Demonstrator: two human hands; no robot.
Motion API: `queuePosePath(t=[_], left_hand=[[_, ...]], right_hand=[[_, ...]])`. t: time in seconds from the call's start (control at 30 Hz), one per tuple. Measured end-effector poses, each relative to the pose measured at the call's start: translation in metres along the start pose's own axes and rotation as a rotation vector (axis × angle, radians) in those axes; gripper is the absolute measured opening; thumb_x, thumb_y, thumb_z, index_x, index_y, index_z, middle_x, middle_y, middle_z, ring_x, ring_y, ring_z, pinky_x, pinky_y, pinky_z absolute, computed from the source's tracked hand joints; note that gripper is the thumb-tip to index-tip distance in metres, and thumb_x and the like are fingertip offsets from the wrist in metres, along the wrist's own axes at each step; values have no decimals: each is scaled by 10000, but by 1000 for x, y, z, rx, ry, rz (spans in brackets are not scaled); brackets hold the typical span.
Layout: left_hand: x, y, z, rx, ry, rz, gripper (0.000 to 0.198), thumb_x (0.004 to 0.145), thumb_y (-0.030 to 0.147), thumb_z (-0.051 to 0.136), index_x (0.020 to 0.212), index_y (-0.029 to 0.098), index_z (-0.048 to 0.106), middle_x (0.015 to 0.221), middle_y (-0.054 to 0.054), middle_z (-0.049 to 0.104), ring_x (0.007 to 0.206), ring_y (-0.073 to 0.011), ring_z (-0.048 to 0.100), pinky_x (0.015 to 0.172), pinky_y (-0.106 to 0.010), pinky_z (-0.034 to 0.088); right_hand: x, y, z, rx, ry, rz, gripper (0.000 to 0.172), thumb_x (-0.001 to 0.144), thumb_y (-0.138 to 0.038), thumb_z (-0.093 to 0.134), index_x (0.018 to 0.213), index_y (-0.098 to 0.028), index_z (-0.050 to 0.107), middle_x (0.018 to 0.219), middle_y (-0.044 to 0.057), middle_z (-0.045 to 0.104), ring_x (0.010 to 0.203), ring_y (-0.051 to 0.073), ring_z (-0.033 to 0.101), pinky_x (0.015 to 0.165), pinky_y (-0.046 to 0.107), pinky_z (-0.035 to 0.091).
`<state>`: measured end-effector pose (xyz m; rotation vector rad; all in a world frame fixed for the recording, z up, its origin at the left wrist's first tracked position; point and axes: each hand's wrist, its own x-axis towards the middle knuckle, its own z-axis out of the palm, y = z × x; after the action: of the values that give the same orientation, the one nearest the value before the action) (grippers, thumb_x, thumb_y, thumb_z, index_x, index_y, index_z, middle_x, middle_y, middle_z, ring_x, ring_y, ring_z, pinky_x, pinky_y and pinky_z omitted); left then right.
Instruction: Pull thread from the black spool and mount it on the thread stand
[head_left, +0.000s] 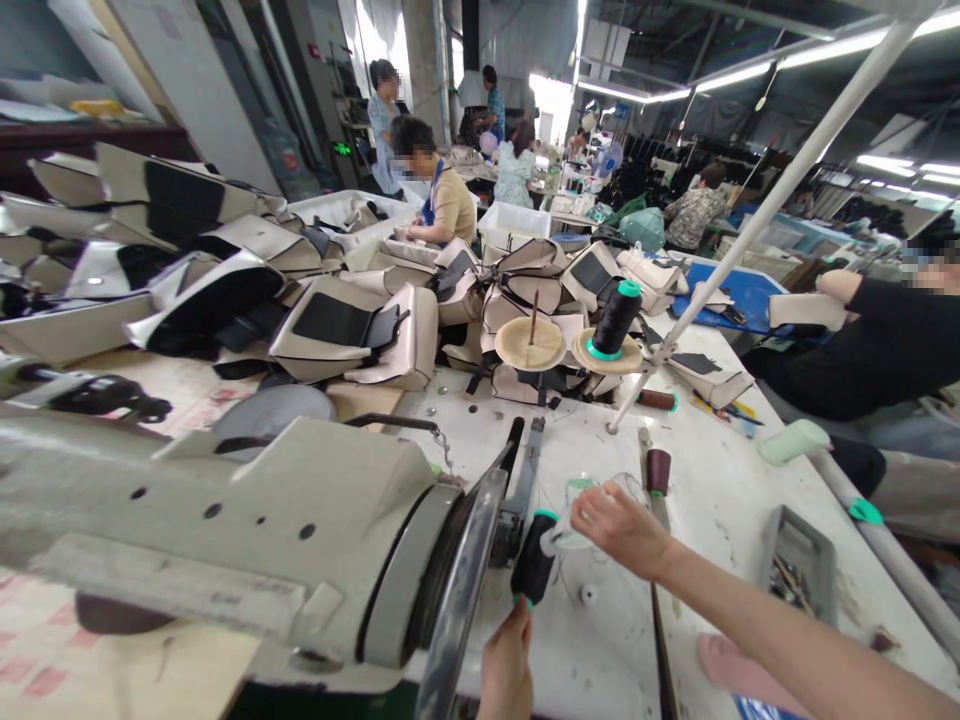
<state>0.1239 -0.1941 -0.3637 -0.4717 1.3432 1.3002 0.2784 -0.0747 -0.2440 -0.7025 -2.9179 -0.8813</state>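
Observation:
My left hand grips the lower end of a thread spool wound with black thread, green at both ends. The spool tilts beside the handwheel of a large sewing machine. Just right of the spool, my right hand is closed, its fingers curled and pinched together. Whatever they hold, if anything, is too small to make out. A pale round disc lies between the spool and my right hand. Behind those fingers is something clear and thin, like plastic film.
A thread stand with wooden discs carries another black spool. A maroon spool and a grey tray of small metal parts are to the right. Beige bags pile behind. A co-worker in black sits at right.

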Motion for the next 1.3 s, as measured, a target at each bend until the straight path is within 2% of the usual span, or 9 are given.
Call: queuePosePath(t=[0.1, 0.23, 0.33, 0.43, 0.6, 0.73, 0.83, 1.1, 1.3], left_hand=[[2, 2, 0, 18, 5, 17, 79, 708, 30, 640, 688, 107, 639, 816, -61, 665, 788, -121, 611, 960, -313, 420], [5, 1, -2, 47, 17, 26, 98, 698, 17, 638, 643, 99, 630, 755, -63, 656, 736, -127, 617, 847, -257, 481], [6, 1, -3, 67, 18, 19, 89, 688, 25, 652, 627, 84, 624, 709, -63, 647, 657, -111, 608, 694, -192, 503], [4, 5, -5, 79, 19, -1, 62, 692, 48, 664, 643, 59, 627, 678, -58, 633, 593, -85, 585, 605, -159, 496], [2, 13, -3, 90, 32, -37, 67, 704, 61, 662, 664, 41, 612, 610, -41, 603, 534, -73, 564, 555, -159, 497], [1, 15, 0, 82, 29, -48, 55, 707, 50, 656, 713, 71, 606, 627, -20, 605, 509, -62, 552, 527, -161, 493], [1, 15, 0, 85, 36, -71, 71, 709, 63, 658, 692, 82, 592, 610, -15, 591, 489, -61, 543, 504, -162, 485], [-1, 19, -3, 94, 38, -117, 121, 720, 111, 665, 632, 80, 589, 564, -24, 575, 466, -60, 528, 485, -164, 482], [-2, 18, -4, 89, 25, -112, 146, 735, 95, 645, 610, 81, 572, 533, -5, 552, 445, -49, 513, 455, -150, 461]], right_hand=[[1, 9, -1, -12, -14, 27, 134, 834, -81, 450, 937, -140, 512, 847, 56, 570, 802, 184, 511, 786, 363, 333], [-1, 2, -2, -17, 42, -26, 154, 848, -82, 424, 951, -155, 512, 876, 54, 573, 849, 192, 509, 816, 379, 323], [-3, -2, 6, -16, 27, -20, 159, 856, -81, 412, 943, -173, 507, 871, 42, 570, 860, 185, 501, 837, 379, 317], [-4, 7, 17, -29, -24, 49, 130, 845, -91, 435, 929, -163, 504, 814, 42, 555, 801, 185, 498, 798, 373, 330], [-6, 21, 16, -40, -59, 100, 117, 826, -95, 462, 917, -151, 508, 775, 44, 543, 745, 192, 492, 759, 372, 340], [-6, 6, 4, -13, 2, 32, 144, 841, -107, 452, 967, -158, 499, 862, 56, 560, 832, 196, 497, 802, 377, 325], [-4, -2, 3, 4, 59, -43, 148, 850, -93, 427, 953, -172, 499, 882, 46, 564, 884, 193, 495, 840, 380, 310], [2, 25, 21, -31, -46, 109, 115, 821, -86, 465, 910, -147, 506, 772, 45, 541, 750, 192, 492, 774, 371, 335], [2, 10, 8, 8, -24, 23, 149, 840, -116, 459, 975, -168, 494, 871, 40, 549, 830, 187, 489, 827, 372, 315]])
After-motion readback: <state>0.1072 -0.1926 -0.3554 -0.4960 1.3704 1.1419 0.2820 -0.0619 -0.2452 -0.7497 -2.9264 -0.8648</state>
